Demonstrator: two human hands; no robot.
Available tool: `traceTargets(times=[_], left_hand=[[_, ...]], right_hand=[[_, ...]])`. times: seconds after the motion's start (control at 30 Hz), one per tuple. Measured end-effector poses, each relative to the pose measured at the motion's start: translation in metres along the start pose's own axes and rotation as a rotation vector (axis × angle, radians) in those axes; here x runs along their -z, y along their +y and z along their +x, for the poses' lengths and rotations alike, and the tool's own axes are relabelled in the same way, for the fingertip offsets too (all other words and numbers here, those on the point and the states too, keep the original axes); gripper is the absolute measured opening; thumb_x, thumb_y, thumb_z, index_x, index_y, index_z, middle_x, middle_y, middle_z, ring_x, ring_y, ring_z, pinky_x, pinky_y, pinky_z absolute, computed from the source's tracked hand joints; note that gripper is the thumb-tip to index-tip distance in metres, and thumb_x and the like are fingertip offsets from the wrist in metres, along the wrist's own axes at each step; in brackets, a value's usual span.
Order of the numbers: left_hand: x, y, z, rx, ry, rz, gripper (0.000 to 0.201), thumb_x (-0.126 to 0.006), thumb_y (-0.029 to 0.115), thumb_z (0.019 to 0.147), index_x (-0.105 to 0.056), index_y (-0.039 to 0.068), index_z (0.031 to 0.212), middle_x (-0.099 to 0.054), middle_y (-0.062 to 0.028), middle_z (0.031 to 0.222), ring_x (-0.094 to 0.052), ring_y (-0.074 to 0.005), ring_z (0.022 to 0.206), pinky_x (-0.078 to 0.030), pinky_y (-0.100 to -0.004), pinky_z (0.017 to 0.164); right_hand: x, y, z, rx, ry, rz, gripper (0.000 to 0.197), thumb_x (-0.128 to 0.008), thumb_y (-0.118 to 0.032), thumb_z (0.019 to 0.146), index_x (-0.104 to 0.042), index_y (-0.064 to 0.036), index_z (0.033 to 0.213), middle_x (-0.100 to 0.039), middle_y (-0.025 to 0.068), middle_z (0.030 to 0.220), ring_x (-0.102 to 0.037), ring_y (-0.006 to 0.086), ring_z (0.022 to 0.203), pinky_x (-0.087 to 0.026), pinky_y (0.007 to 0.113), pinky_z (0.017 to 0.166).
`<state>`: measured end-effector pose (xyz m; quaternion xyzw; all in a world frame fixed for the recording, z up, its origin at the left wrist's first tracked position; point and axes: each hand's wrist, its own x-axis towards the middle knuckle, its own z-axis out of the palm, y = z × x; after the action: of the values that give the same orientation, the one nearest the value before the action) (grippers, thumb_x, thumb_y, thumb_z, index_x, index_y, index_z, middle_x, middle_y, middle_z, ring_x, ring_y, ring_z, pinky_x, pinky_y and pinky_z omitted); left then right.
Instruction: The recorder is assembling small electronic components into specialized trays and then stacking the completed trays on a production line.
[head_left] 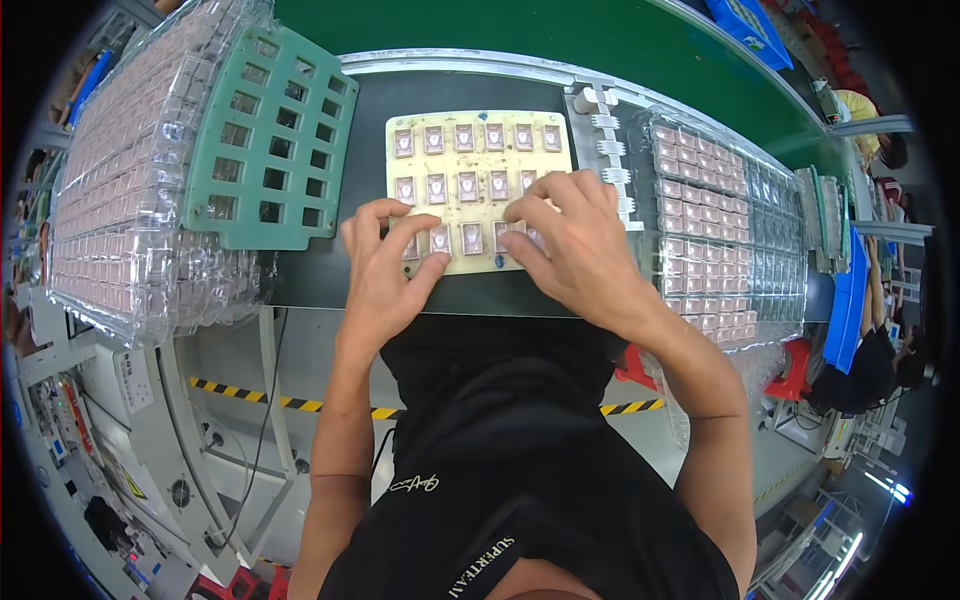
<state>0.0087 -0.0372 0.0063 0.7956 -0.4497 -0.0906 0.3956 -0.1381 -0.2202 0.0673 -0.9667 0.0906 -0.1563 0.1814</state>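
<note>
A cream-yellow board point(420, 162) with dark specks lies in front of me, holding rows of small pink rectangular pieces. At its near left, my left hand point(388, 270) has thumb and index finger closed around the near and far edges of one small pink rectangular piece point(439, 241). The thumb and index finger of my right hand point(585, 245) are bent close together at another pink piece point(502, 238) in the same near row. That hand covers the board's near right corner and some pieces there. Both pieces appear to be seated in the board.
To the left, a green frame with square openings point(228, 172) leans on a tall stack of clear trays point(120, 200) filled with pink pieces. More clear trays point(700, 230), partly filled, lie at the right. White plastic links point(608, 148) line the board's right side, beside a metal rail point(450, 62).
</note>
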Motion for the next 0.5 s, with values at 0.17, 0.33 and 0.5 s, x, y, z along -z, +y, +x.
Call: traceTargets(times=[0.17,0.33,0.5], left_hand=[[0.0,0.003,-0.001,0.042,-0.012,0.002,0.033,-0.077,0.01,0.076,-0.07,0.01,0.108,-0.047,-0.0099,0.119,-0.041,-0.0291,0.11,-0.037,-0.0394,0.098],[0.001,0.0,-0.005,0.034,0.007,-0.019,0.036,-0.076,0.015,0.075,-0.069,0.011,0.11,-0.046,-0.0134,0.124,-0.04,-0.0342,0.114,-0.037,-0.0429,0.099],[0.005,-0.01,-0.02,-0.022,0.293,-0.084,0.033,-0.075,0.004,0.076,-0.063,0.004,0.107,-0.051,-0.0096,0.112,-0.051,-0.0241,0.101,-0.044,-0.0342,0.087]], right_hand=[[0.017,0.012,-0.014,-0.056,0.063,-0.025,0.015,-0.075,-0.017,0.084,-0.069,-0.0098,0.096,-0.059,0.0046,0.098,-0.052,0.0268,0.097,-0.038,0.041,0.083],[0.025,0.01,-0.022,-0.118,0.061,-0.003,0.016,-0.075,-0.014,0.082,-0.068,-0.01,0.096,-0.059,0.0056,0.098,-0.052,0.0285,0.096,-0.038,0.041,0.083],[0.033,0.008,-0.032,-0.138,0.061,0.01,0.017,-0.075,-0.01,0.081,-0.068,-0.0078,0.097,-0.06,0.0069,0.098,-0.052,0.0296,0.097,-0.039,0.041,0.084]])
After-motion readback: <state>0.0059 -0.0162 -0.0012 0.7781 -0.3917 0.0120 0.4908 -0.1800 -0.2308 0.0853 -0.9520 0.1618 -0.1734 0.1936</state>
